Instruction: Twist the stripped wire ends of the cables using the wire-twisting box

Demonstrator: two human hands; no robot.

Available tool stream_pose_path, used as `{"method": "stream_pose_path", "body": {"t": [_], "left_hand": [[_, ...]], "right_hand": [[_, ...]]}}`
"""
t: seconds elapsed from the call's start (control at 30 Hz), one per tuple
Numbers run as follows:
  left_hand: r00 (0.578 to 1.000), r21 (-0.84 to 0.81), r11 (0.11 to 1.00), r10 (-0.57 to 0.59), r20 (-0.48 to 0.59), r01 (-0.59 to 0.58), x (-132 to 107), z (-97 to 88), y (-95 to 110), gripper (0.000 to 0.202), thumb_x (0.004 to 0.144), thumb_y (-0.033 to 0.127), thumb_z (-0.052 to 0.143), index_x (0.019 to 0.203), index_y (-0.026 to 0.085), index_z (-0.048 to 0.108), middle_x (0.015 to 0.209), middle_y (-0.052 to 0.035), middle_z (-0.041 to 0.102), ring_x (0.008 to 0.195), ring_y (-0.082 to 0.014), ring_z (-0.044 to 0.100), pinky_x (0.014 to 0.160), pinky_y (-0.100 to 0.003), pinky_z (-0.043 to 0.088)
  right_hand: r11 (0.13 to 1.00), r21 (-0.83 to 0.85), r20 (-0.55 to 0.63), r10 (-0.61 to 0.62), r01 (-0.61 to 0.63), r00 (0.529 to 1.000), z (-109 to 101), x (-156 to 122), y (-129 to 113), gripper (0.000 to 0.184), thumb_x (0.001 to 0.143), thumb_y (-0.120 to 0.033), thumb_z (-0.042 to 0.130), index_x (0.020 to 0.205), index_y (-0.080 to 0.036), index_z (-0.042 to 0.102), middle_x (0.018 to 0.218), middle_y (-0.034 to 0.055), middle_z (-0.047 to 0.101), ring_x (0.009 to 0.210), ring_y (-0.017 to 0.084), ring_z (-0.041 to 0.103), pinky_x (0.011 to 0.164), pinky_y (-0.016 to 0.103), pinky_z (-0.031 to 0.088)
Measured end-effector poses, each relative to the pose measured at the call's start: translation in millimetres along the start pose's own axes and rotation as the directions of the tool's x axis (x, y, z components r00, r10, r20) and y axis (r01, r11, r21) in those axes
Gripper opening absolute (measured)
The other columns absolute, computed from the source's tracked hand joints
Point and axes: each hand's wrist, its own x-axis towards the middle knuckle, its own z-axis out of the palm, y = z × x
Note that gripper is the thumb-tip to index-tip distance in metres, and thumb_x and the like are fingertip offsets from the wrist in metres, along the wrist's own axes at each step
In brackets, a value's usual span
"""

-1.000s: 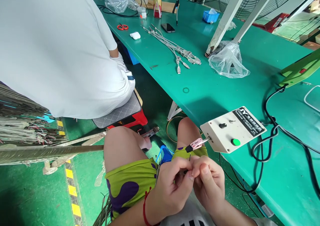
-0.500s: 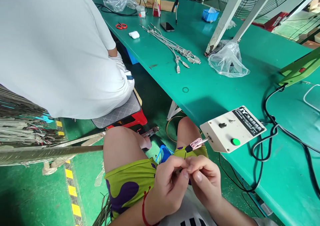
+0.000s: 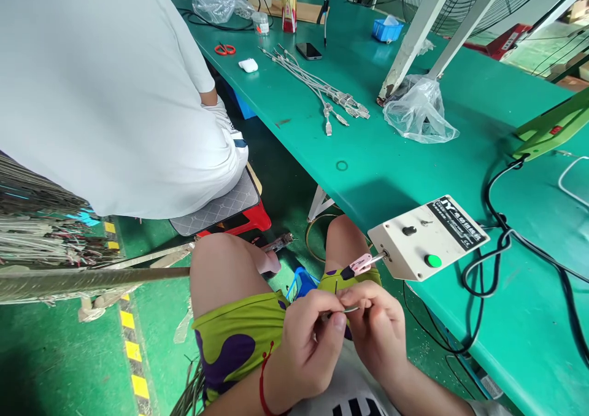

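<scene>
My left hand (image 3: 309, 342) and my right hand (image 3: 375, 333) meet over my lap, fingertips pinched together on a thin wire (image 3: 346, 309) whose short dark end sticks up between them. A red string circles my left wrist. Just above the hands, a pink clip with a black tip (image 3: 358, 266) juts from a metal rod on the side of a white control box (image 3: 427, 237). The box sits at the near edge of the green table (image 3: 368, 158) and carries a black knob and a green button.
A person in a white shirt (image 3: 101, 91) sits on a cushioned red stool (image 3: 221, 210) to my left. Bundles of cables (image 3: 41, 244) fill the left edge. On the table lie grey USB cables (image 3: 322, 91), a plastic bag (image 3: 421, 112), a phone, scissors, bottle and black cords (image 3: 501, 250).
My hands have drifted slightly down and left while working the wire; a short pale length of it now shows between the fingertips. Nothing else has moved.
</scene>
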Motion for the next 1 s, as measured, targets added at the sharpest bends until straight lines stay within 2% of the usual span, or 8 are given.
{"method": "stream_pose_path", "body": {"t": [0.1,0.17,0.27,0.47,0.6,0.8,0.9,1.0], "left_hand": [[1.000,0.111,0.994,0.001,0.011,-0.002,3,-4.1,8,0.013,0.121,0.028,0.057,0.117,0.027,0.069,0.082,0.0021,0.070,0.063,-0.0135,0.062,0.062,-0.025,0.047],[1.000,0.173,0.985,-0.006,0.029,0.001,6,-7.1,15,0.012,0.120,0.026,0.057,0.117,0.028,0.068,0.081,0.0031,0.068,0.065,-0.0140,0.064,0.063,-0.024,0.048],[0.999,0.202,0.979,-0.027,0.032,0.020,9,-10.1,21,0.012,0.119,0.022,0.057,0.114,0.028,0.066,0.077,0.0048,0.065,0.060,-0.0136,0.059,0.060,-0.025,0.045],[0.998,0.079,0.995,-0.055,0.021,0.053,8,-6.7,14,0.008,0.119,0.022,0.060,0.117,0.028,0.064,0.084,0.0043,0.068,0.061,-0.0110,0.055,0.058,-0.022,0.043],[0.997,-0.045,0.996,-0.071,0.026,0.072,7,-2.4,9,0.007,0.120,0.023,0.058,0.118,0.028,0.060,0.082,0.0064,0.060,0.060,-0.0086,0.052,0.056,-0.019,0.040],[0.993,-0.096,0.989,-0.115,0.002,0.114,4,0.7,4,0.006,0.122,0.024,0.056,0.120,0.029,0.059,0.080,0.0078,0.050,0.059,-0.0087,0.042,0.055,-0.022,0.035],[0.993,-0.104,0.988,-0.114,-0.001,0.114,3,1.5,3,0.006,0.122,0.024,0.056,0.121,0.029,0.059,0.080,0.0081,0.046,0.058,-0.0086,0.039,0.055,-0.023,0.034],[0.995,-0.099,0.990,-0.104,0.016,0.105,4,2.2,4,0.003,0.123,0.026,0.055,0.121,0.028,0.056,0.084,0.0068,0.049,0.060,-0.0081,0.046,0.055,-0.020,0.038]], "right_hand": [[0.997,-0.075,-0.002,-0.014,0.013,1.000,-5,-1,0,0.013,0.103,-0.044,0.093,0.103,-0.031,0.095,0.065,0.0007,0.071,0.057,0.020,0.066,0.058,0.032,0.059],[0.995,-0.091,-0.017,-0.046,0.044,0.999,-6,1,-1,0.009,0.101,-0.042,0.095,0.100,-0.033,0.096,0.059,-0.0010,0.066,0.055,0.019,0.063,0.057,0.032,0.057],[0.988,-0.141,-0.031,-0.073,0.068,0.997,-5,4,-3,0.011,0.098,-0.045,0.098,0.098,-0.034,0.098,0.053,-0.0014,0.064,0.050,0.018,0.057,0.052,0.031,0.053],[0.973,-0.229,-0.081,-0.037,0.017,0.996,-9,1,2,0.016,0.098,-0.047,0.098,0.097,-0.031,0.099,0.057,0.0025,0.075,0.049,0.017,0.057,0.049,0.029,0.051],[0.978,-0.210,-0.078,-0.030,0.013,0.996,-11,-2,5,0.015,0.099,-0.044,0.098,0.098,-0.030,0.099,0.064,0.0044,0.081,0.052,0.017,0.063,0.052,0.029,0.055],[0.980,-0.196,-0.092,0.006,-0.024,0.996,-8,-1,4,0.013,0.101,-0.043,0.095,0.099,-0.031,0.099,0.051,-0.0012,0.066,0.047,0.014,0.050,0.047,0.027,0.043],[0.986,-0.167,-0.063,0.007,-0.018,0.998,-8,0,3,0.008,0.103,-0.038,0.094,0.105,-0.033,0.099,0.064,0.0024,0.081,0.052,0.017,0.065,0.052,0.028,0.055],[0.992,-0.128,-0.015,-0.010,0.008,1.000,-10,-1,4,0.011,0.104,-0.032,0.093,0.112,-0.038,0.098,0.087,0.0049,0.094,0.067,0.020,0.083,0.064,0.029,0.068]]}}
